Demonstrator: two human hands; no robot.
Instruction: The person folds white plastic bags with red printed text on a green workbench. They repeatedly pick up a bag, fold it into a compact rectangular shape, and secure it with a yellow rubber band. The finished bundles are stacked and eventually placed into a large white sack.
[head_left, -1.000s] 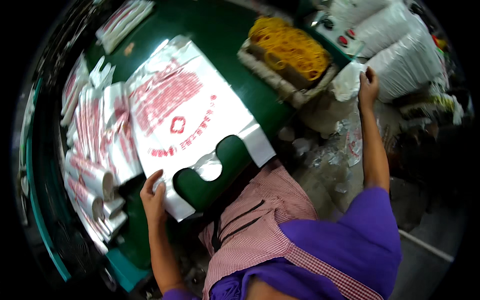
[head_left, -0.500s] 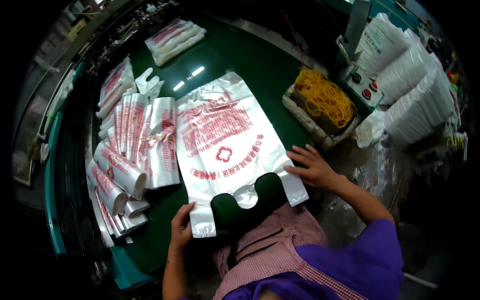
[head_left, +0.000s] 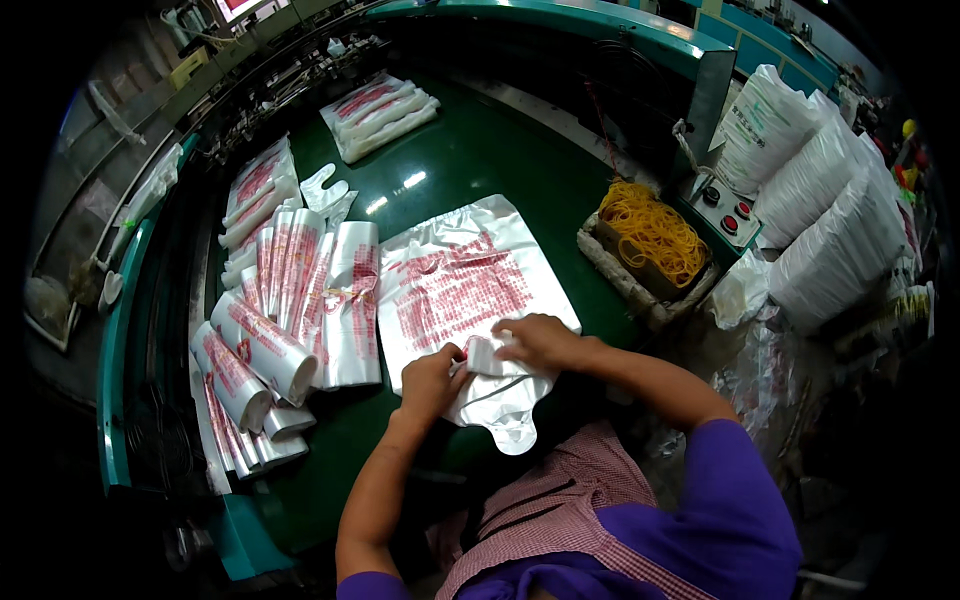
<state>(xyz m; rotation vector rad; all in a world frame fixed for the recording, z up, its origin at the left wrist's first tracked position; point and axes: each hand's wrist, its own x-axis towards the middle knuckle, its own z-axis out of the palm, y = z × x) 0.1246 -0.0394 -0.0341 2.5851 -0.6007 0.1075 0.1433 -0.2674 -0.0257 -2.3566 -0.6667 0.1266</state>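
A white plastic T-shirt bag (head_left: 470, 270) with red print lies flat on the green table, its handle end toward me. Its two handles are folded inward over the bag's body, and the rounded centre tab sticks out toward me. My left hand (head_left: 432, 385) is closed on the left handle, fingers bent at the bag's lower middle. My right hand (head_left: 545, 343) presses the folded white handle from the other side, its fingers curled around the film. The two hands are close together, with crumpled film between them. The fingertips are partly hidden.
Rolled and folded printed bags (head_left: 265, 345) lie to the left, below a clear plastic glove (head_left: 325, 190). Bag stacks (head_left: 378, 115) sit farther off. At right stand a box of yellow rubber bands (head_left: 655, 240), a control box with red buttons (head_left: 733, 217) and white sacks (head_left: 820, 190).
Both hands have moved inward from the bag's outer handles to its middle, folding the handles over. The lower print is now covered. The view has shifted slightly.
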